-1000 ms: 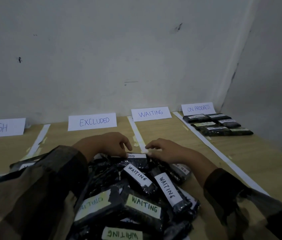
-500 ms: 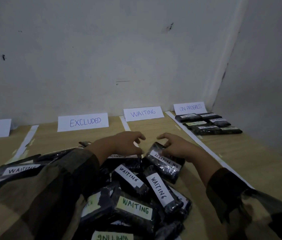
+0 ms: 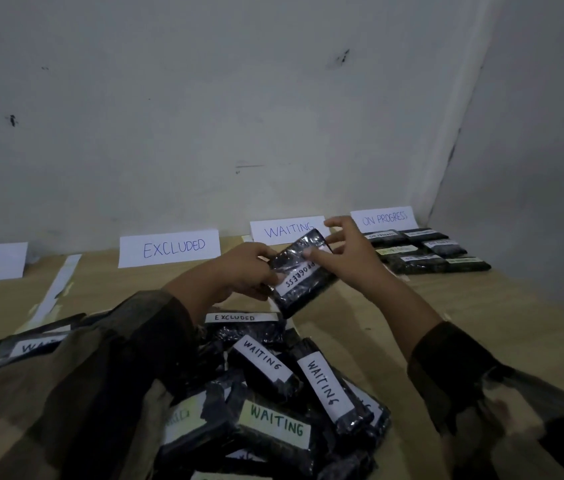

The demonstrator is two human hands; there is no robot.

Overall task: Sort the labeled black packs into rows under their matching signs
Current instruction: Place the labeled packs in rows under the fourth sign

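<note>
Packs in a heap [image 3: 275, 426] lie nearest, labelled WAITING and EXCLUDED; just above it one pack [image 3: 303, 277] is held in the air; left hand [image 3: 239, 271] pinches its left edge, right hand [image 3: 346, 258] grips its far end with thumb on top; it looks light, soft and slick, so the short ends seem the safest hold; glossy black wrap, white strip reading PROGRESS upside down; its sign [image 3: 384, 219] and rows [image 3: 429, 252] lie far right.

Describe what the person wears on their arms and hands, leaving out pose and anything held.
The left hand and right hand are bare, with no gloves. Long sleeves reach both wrists: the left sleeve and right sleeve share a camouflage-like pattern of dark and tan-brown patches.
</note>
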